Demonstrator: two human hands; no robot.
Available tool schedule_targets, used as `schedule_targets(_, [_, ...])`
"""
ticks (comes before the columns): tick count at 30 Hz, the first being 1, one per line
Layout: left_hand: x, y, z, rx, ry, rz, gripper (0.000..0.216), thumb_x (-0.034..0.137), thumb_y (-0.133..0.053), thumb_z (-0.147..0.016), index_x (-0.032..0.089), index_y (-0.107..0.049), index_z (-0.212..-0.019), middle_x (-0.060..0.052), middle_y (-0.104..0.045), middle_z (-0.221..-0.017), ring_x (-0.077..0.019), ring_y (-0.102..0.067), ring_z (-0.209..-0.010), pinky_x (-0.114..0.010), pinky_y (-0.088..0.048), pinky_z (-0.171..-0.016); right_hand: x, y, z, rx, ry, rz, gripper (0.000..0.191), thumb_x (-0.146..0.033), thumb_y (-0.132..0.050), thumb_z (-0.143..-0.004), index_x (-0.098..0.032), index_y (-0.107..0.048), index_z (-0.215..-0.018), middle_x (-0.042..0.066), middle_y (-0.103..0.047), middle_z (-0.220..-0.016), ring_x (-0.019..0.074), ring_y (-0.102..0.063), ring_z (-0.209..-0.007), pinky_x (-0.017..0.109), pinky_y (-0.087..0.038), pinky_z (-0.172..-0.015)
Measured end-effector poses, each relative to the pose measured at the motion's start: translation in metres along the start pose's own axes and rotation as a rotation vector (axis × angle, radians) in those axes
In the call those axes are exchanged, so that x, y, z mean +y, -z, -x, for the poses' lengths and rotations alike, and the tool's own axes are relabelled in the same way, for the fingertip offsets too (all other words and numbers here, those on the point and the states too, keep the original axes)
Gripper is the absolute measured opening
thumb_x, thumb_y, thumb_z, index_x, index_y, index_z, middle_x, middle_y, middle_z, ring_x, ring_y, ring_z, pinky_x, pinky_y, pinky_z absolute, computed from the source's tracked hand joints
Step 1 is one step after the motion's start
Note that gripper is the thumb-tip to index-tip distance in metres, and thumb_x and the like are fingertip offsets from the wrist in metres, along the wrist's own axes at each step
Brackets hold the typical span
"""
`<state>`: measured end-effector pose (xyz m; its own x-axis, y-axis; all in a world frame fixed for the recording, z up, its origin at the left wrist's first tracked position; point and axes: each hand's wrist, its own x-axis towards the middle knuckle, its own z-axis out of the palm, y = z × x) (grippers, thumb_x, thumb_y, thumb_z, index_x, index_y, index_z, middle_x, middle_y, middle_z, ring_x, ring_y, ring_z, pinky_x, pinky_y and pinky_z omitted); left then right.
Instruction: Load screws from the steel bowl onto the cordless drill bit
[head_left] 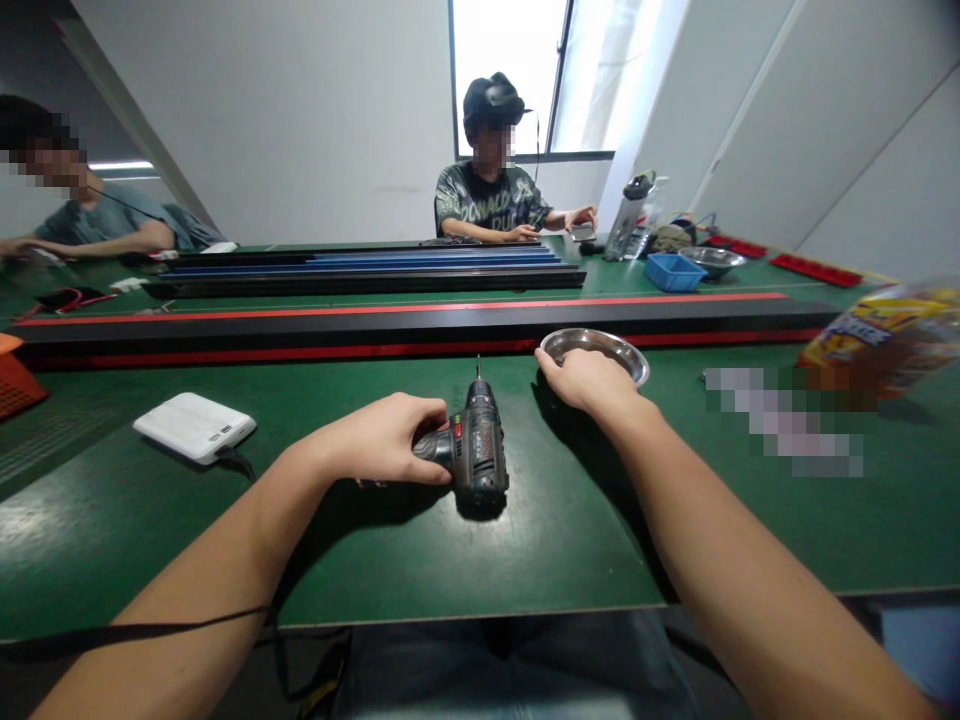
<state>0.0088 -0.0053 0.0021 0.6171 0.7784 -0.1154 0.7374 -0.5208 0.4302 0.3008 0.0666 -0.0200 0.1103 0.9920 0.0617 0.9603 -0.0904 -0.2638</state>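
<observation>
A black and red cordless drill (478,452) lies on its side on the green table (570,520), its bit pointing away from me. My left hand (390,437) is wrapped round the drill's handle. My right hand (585,380) rests at the near rim of a shallow round metal dish (607,345), fingers curled against its edge; what they pinch, if anything, is hidden.
A long black and red rail (420,335) crosses the table beyond the drill, with black and blue rails (367,268) behind. A white power bank (195,426) lies left, an orange basket (19,380) far left, a snack bag (885,335) right. Two people sit opposite.
</observation>
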Motion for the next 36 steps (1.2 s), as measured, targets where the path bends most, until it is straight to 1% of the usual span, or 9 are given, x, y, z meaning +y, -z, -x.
schedule_targets(5, [0.0004, 0.0005, 0.0002, -0.001, -0.006, 0.008, 0.041, 0.054, -0.080, -0.074, 0.023, -0.055, -0.086, 0.003, -0.062, -0.080, -0.0167, -0.057, -0.070, -0.028, -0.038, -0.061, -0.0034, 0.0021, 0.0008, 0.076, -0.035, -0.001, 0.076, -0.068, -0.037, -0.102, -0.006, -0.081, -0.109, 0.032, -0.075, -0.107, 0.0410, -0.074, -0.105, 0.052, -0.053, -0.096])
schedule_targets(7, [0.0001, 0.0006, 0.0004, -0.005, -0.011, 0.009, 0.041, 0.054, -0.080, -0.074, 0.023, -0.055, -0.086, 0.003, -0.063, -0.081, -0.0167, -0.057, -0.071, -0.028, -0.039, -0.061, -0.0049, 0.0038, 0.0011, 0.106, -0.035, -0.002, 0.071, -0.064, -0.039, -0.102, -0.007, -0.081, -0.107, 0.031, -0.075, -0.107, 0.0410, -0.074, -0.104, 0.051, -0.054, -0.094])
schedule_targets(9, [-0.0001, 0.0007, 0.0008, -0.006, -0.012, 0.008, 0.041, 0.054, -0.080, -0.074, 0.023, -0.056, -0.087, 0.003, -0.063, -0.081, -0.0168, -0.058, -0.071, -0.028, -0.039, -0.062, -0.0055, 0.0047, 0.0010, 0.136, -0.012, -0.003, 0.064, -0.060, -0.042, -0.102, -0.009, -0.081, -0.103, 0.029, -0.076, -0.105, 0.0406, -0.074, -0.102, 0.050, -0.054, -0.092])
schedule_targets(12, [0.0002, 0.0007, 0.0010, -0.004, -0.009, 0.003, 0.041, 0.054, -0.079, -0.074, 0.023, -0.056, -0.087, 0.003, -0.063, -0.081, -0.0170, -0.058, -0.071, -0.028, -0.039, -0.062, -0.0044, 0.0036, 0.0002, 0.202, 0.029, -0.007, 0.054, -0.055, -0.048, -0.100, -0.010, -0.079, -0.104, 0.026, -0.075, -0.106, 0.0384, -0.073, -0.102, 0.048, -0.054, -0.093])
schedule_targets(18, [0.0011, 0.0011, 0.0003, -0.005, 0.000, 0.017, 0.040, 0.053, -0.079, -0.072, 0.023, -0.056, -0.086, 0.003, -0.063, -0.081, -0.0168, -0.058, -0.071, -0.029, -0.039, -0.061, -0.0017, -0.0009, -0.0005, 0.322, 0.075, -0.006, 0.050, -0.053, -0.053, -0.098, -0.011, -0.078, -0.106, 0.023, -0.070, -0.112, 0.0347, -0.069, -0.105, 0.046, -0.053, -0.097])
schedule_targets(21, [0.0009, 0.0015, 0.0005, -0.003, -0.007, 0.015, 0.040, 0.052, -0.080, -0.073, 0.023, -0.056, -0.087, 0.004, -0.063, -0.081, -0.0165, -0.058, -0.071, -0.029, -0.039, -0.061, -0.0017, -0.0017, -0.0010, 0.333, 0.089, -0.015, 0.046, -0.051, -0.054, -0.098, -0.012, -0.078, -0.106, 0.021, -0.069, -0.110, 0.0338, -0.068, -0.104, 0.046, -0.053, -0.097])
schedule_targets(28, [0.0002, 0.0005, 0.0010, -0.005, -0.016, 0.017, 0.040, 0.052, -0.080, -0.074, 0.023, -0.057, -0.088, 0.004, -0.064, -0.082, -0.0164, -0.059, -0.072, -0.028, -0.040, -0.062, -0.0027, -0.0001, -0.0015, 0.334, 0.099, -0.020, 0.040, -0.042, -0.053, -0.098, -0.011, -0.077, -0.109, 0.021, -0.068, -0.111, 0.0335, -0.068, -0.102, 0.044, -0.053, -0.096])
schedule_targets(32, [-0.0004, 0.0006, 0.0009, 0.001, -0.015, 0.003, 0.041, 0.052, -0.081, -0.074, 0.023, -0.056, -0.088, 0.004, -0.064, -0.082, -0.0165, -0.058, -0.071, -0.028, -0.039, -0.062, -0.0052, 0.0023, 0.0006, 0.321, 0.110, -0.022, 0.035, -0.031, -0.051, -0.098, -0.011, -0.076, -0.111, 0.022, -0.068, -0.112, 0.0331, -0.068, -0.103, 0.043, -0.052, -0.095])
schedule_targets(36, [-0.0015, 0.0008, 0.0005, 0.000, -0.014, 0.012, 0.040, 0.051, -0.081, -0.074, 0.023, -0.056, -0.089, 0.004, -0.065, -0.083, -0.0166, -0.058, -0.072, -0.028, -0.039, -0.062, -0.0062, 0.0023, 0.0011, 0.326, 0.152, -0.052, 0.030, -0.021, -0.051, -0.096, -0.010, -0.075, -0.111, 0.021, -0.068, -0.111, 0.0319, -0.067, -0.101, 0.040, -0.051, -0.094])
